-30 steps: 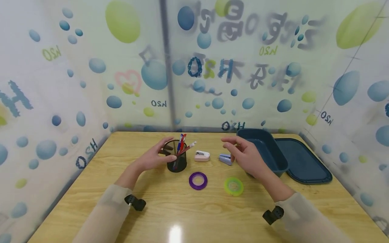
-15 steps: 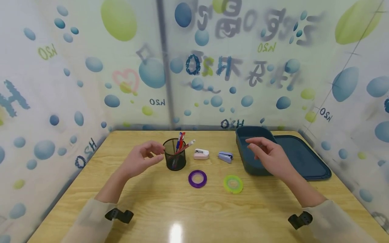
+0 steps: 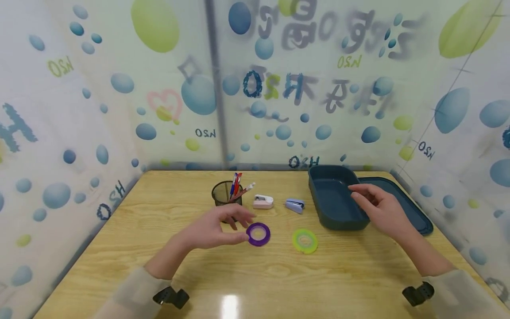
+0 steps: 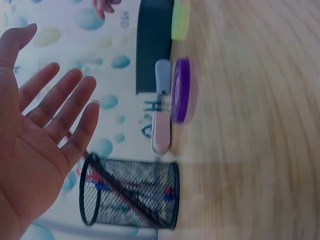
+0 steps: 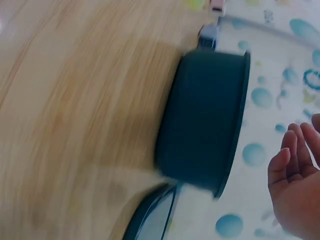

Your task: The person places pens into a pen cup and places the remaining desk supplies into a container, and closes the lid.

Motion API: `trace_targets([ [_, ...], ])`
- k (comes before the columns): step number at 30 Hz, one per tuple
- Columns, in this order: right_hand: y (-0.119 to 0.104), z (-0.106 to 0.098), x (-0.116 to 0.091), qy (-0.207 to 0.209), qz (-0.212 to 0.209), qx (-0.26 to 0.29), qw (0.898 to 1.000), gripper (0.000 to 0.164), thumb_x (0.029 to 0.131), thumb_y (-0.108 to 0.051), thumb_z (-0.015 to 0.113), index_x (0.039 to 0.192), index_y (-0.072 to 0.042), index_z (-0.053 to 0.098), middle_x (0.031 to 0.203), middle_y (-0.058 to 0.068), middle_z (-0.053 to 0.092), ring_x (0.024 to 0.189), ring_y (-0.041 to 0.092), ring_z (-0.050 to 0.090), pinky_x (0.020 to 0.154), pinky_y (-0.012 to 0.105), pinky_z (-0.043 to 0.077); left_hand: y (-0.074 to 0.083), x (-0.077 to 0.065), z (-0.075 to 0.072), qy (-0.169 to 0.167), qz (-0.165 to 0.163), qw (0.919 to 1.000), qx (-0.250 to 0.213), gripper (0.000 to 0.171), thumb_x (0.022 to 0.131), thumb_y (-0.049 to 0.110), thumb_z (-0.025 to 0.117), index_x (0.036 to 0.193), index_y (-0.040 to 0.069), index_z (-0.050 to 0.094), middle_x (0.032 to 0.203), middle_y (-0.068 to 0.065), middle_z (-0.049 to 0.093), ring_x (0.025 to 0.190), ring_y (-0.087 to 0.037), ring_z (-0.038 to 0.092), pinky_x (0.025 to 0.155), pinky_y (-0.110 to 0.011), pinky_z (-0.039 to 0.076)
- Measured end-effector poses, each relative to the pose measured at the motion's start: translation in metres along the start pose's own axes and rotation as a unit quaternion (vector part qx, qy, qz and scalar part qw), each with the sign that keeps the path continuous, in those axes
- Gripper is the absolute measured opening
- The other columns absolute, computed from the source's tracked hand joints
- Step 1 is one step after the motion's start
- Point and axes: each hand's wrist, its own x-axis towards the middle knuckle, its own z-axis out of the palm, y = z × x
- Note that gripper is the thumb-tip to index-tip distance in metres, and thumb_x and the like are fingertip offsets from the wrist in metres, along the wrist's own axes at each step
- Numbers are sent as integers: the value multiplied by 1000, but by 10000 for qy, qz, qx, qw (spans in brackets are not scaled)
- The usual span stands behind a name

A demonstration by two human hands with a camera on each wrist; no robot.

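Observation:
My left hand (image 3: 217, 228) hovers over the table beside a purple tape roll (image 3: 265, 240), its fingers relaxed and holding nothing. Behind it a black mesh pen cup (image 4: 131, 192) with pens and a pencil is partly hidden in the head view. My right hand (image 3: 384, 210), fingers loosely bent and holding nothing, hangs over the right side of a dark blue-green bin (image 3: 324, 199). A yellow-green ring-shaped roll (image 3: 294, 241) lies right of the purple one. Behind them sit a pink and white stapler (image 3: 263, 202) and a lavender stapler (image 3: 295, 205).
A dark blue-green lid (image 3: 420, 221) lies flat to the right of the bin, partly under my right arm. The wooden table (image 3: 279, 283) is bounded by patterned curtains (image 3: 263, 133) at the back and both sides.
My left hand has left the pen cup, pulled back, then moved right to the purple tape roll. My right hand has moved right, from near the lavender stapler to over the bin's right side.

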Motion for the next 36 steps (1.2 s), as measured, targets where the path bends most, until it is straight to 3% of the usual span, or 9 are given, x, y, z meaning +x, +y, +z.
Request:
trace_targets([
  [4, 20, -10, 0, -19, -54, -464, 9989, 42, 113, -36, 63, 149, -13, 66, 128, 13, 70, 90, 2, 61, 75, 23, 52, 3, 11, 14, -332, 43, 9993, -153, 47, 102, 24, 80, 146, 15, 67, 140, -9, 73, 123, -27, 71, 101, -49, 59],
  [11, 50, -21, 1, -795, 188, -1027, 9914, 77, 106, -46, 72, 165, -4, 47, 145, 24, 54, 104, 25, 53, 79, 39, 47, 6, 34, 36, -618, 349, 9975, -48, 50, 100, 24, 81, 146, 10, 67, 146, -7, 72, 129, -36, 70, 107, -50, 58],
  [16, 63, -21, 2, -1379, 361, -1057, 9841, 95, 105, -48, 73, 171, 3, 28, 152, 33, 39, 105, 30, 47, 80, 41, 42, 7, 51, 46, -688, 2, 9976, -14, 53, 101, 27, 81, 149, 12, 66, 150, -12, 67, 135, -33, 65, 110, -53, 56],
  [24, 70, -18, -1, -1748, 588, -902, 9787, 101, 105, -49, 74, 171, 7, 21, 151, 37, 36, 100, 26, 48, 79, 39, 43, 8, 77, 63, -934, -302, 9946, 339, 60, 101, 34, 80, 155, 15, 62, 147, -14, 65, 135, -31, 64, 109, -51, 56],
  [36, 70, -19, -5, -1862, 781, -632, 9774, 101, 106, -50, 71, 174, 1, 16, 150, 36, 43, 94, 21, 57, 71, 36, 48, 7, 100, 80, -1100, -688, 9907, 420, 60, 103, 34, 79, 156, 13, 60, 156, -7, 60, 132, -23, 64, 104, -33, 56],
])
